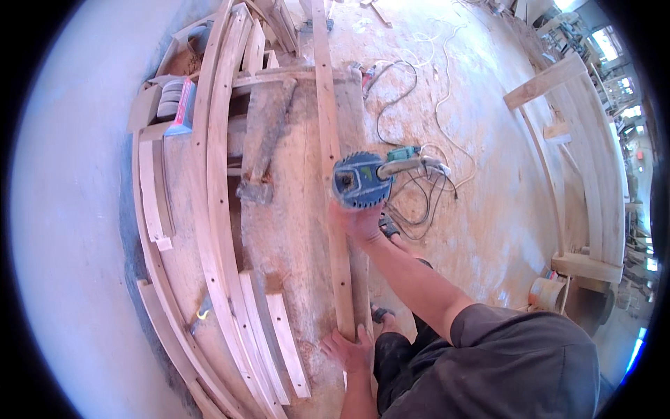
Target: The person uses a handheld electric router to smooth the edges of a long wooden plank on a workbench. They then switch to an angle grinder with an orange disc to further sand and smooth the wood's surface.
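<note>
A long, narrow wooden strip (pixel 325 105) with dark holes along it runs lengthwise over the worn wooden bench (pixel 300 230). My right hand (pixel 357 222) is closed around a blue round power sander (pixel 361 180), which sits on the strip. A pale hose and a green fitting (pixel 403 153) lead off its right side. Nearer to me, my left hand (pixel 349 350) grips the near part of the strip, thumb on one side and fingers on the other. The sander's underside is hidden from view.
Left of the strip, a hammer-like tool (pixel 269 140) with a wooden handle lies on the bench. Several long holed strips (pixel 216 140) and short pieces (pixel 286 342) lie further left, near a box of round discs (pixel 171 101). Cords (pixel 419 202) trail over the dusty floor; a wooden frame (pixel 586 153) stands right.
</note>
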Available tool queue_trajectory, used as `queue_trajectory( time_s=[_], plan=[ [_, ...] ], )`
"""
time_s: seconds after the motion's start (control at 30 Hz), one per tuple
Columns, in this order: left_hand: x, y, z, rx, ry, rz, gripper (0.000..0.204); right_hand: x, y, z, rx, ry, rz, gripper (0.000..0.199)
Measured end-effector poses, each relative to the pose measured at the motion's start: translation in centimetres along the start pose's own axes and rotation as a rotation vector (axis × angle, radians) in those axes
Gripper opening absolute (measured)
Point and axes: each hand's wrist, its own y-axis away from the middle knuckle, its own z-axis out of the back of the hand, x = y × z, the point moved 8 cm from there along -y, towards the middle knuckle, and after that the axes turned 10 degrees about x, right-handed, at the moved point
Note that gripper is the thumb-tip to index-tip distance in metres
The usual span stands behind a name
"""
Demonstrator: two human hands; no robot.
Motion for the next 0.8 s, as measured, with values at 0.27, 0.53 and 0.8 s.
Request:
queue_trajectory(
  time_s=[0.27, 0.53, 0.8],
  plan=[
    [1.6, 0.7, -0.4, -0.038, 0.029, 0.011, 0.056, 7.2, -13.4, -2.6, -0.357, 1.907, 0.239, 0.062],
    [1.8, 0.4, -0.6, -0.030, -0.030, 0.000, 0.053, 11.9, -24.9, -1.9, -0.348, 1.882, 0.491, 0.063],
    [-2.0, -5.1, 0.2, -0.003, -0.039, -0.017, 0.063, 9.8, -19.9, -3.4, -0.262, 1.660, 0.419, 0.062]
  ],
)
